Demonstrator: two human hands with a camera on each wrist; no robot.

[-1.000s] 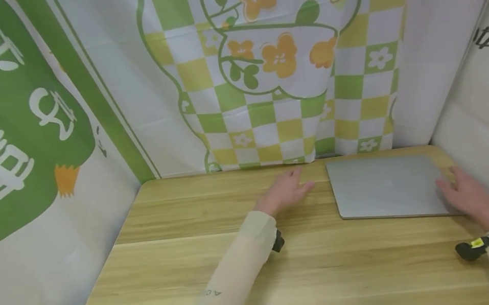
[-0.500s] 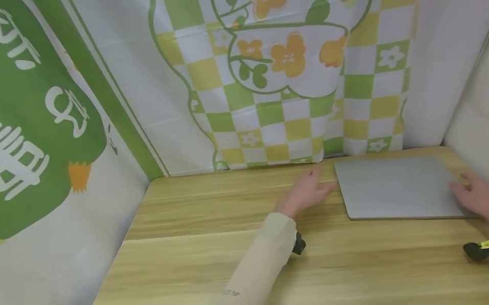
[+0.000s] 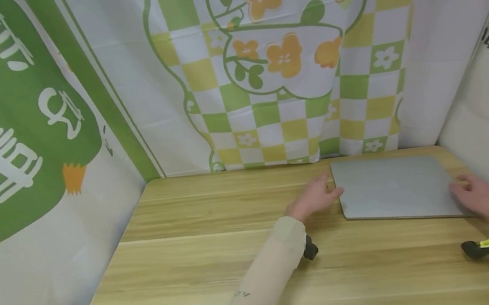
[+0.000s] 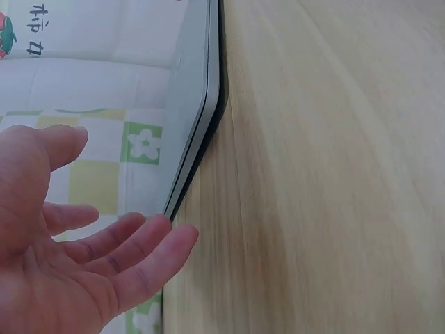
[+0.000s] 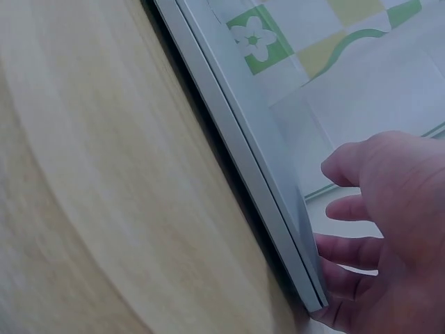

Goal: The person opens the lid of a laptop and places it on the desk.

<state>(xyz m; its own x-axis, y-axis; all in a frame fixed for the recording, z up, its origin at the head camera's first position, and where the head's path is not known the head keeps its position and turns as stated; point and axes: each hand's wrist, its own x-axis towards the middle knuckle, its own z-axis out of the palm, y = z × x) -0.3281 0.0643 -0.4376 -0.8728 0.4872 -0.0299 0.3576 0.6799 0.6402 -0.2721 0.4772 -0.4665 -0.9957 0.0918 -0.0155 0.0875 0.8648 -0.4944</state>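
A closed silver laptop (image 3: 395,189) lies flat near the back right of the wooden table. My left hand (image 3: 316,197) is at its left edge, thumb toward the lid and fingers spread. In the left wrist view, the fingertips (image 4: 182,240) come right up to the laptop's side (image 4: 201,118), palm turned to it. At the opposite end is my right hand (image 3: 482,196), its thumb over the lid's edge. The right wrist view has its lower fingers (image 5: 341,278) against the laptop's corner (image 5: 306,278), with the thumb raised apart from the lid.
The wooden table (image 3: 185,263) stretches to the left and front of the laptop. Behind it hangs a green-and-yellow checked curtain (image 3: 267,113). Printed cloth walls (image 3: 97,233) enclose both sides, the right one close to my right hand. A small black device sits on each wrist.
My left hand has moved right, from bare table to the laptop's left edge. The right hand stays by the right edge, and the laptop keeps its place. The head view shifted slightly.
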